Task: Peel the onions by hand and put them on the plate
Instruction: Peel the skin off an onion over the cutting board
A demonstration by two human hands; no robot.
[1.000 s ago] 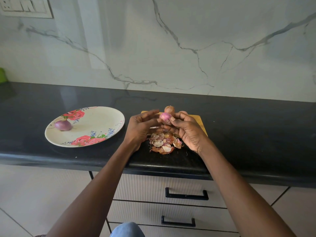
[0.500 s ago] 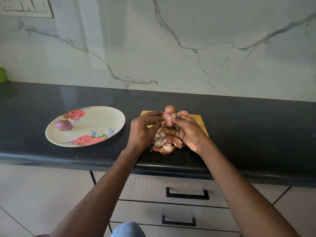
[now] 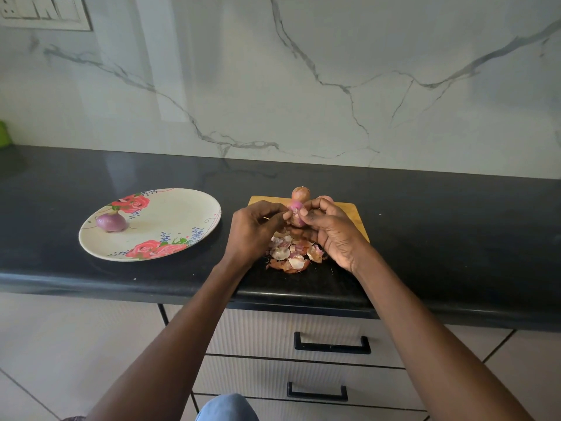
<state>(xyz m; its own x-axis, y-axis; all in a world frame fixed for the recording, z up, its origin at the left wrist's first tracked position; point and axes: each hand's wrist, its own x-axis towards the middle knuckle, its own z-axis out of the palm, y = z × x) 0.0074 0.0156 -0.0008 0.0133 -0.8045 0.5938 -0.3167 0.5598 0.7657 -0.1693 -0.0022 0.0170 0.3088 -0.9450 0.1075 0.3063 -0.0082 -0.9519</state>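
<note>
My right hand (image 3: 332, 235) grips a small, partly peeled onion (image 3: 296, 212) above the wooden cutting board (image 3: 353, 214). My left hand (image 3: 253, 230) pinches at the onion's skin from the left. Behind the hands, two unpeeled onions stand on the board: one (image 3: 300, 193) brown and upright, the other (image 3: 324, 198) mostly hidden by my right fingers. A pile of onion skins (image 3: 293, 253) lies on the counter below my hands. One peeled purple onion (image 3: 111, 221) sits on the left side of the floral plate (image 3: 170, 214).
The black counter (image 3: 440, 238) runs along a marble wall. A green object (image 3: 4, 133) shows at the far left edge. Drawers with black handles (image 3: 332, 344) are under the counter, and a switch panel (image 3: 42, 10) is at the top left.
Both hands have stayed over the skin pile, working the onion. My fingers have shifted around it, and the onion now sits a little lower between them.
</note>
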